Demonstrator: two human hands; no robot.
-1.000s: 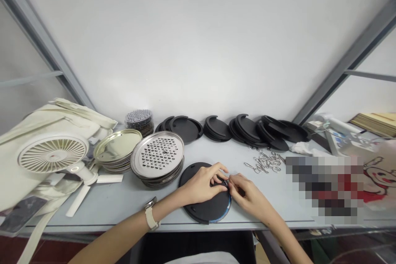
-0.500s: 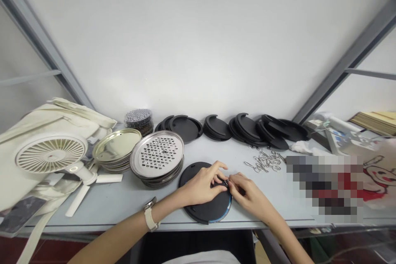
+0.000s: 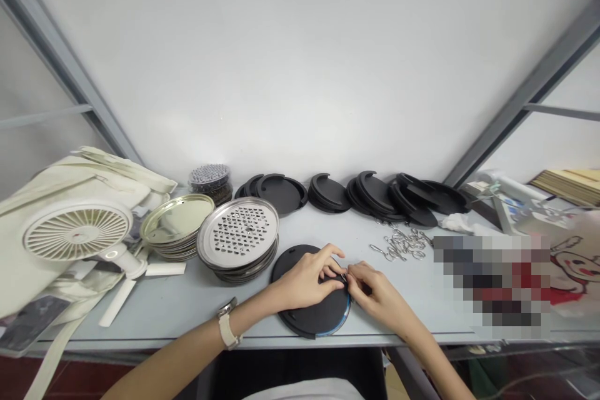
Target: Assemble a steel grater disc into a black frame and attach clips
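A black round disc (image 3: 309,319) lies flat at the table's front edge, with a blue band showing along its lower right rim. My left hand (image 3: 307,280) rests across it, index finger raised, thumb and other fingertips closing in at a small metal clip (image 3: 344,276). My right hand (image 3: 375,292) pinches the same clip at the disc's right edge, its fingers mostly hiding it. To the right is a loose pile of similar silver wire clips (image 3: 404,245).
Left of the disc stands a stack of perforated metal plates (image 3: 239,240); beyond it are gold-rimmed plates (image 3: 178,219) and a white fan (image 3: 77,231). Black crescent-rimmed discs (image 3: 330,194) line the wall. A printed bag (image 3: 574,262) lies at the right.
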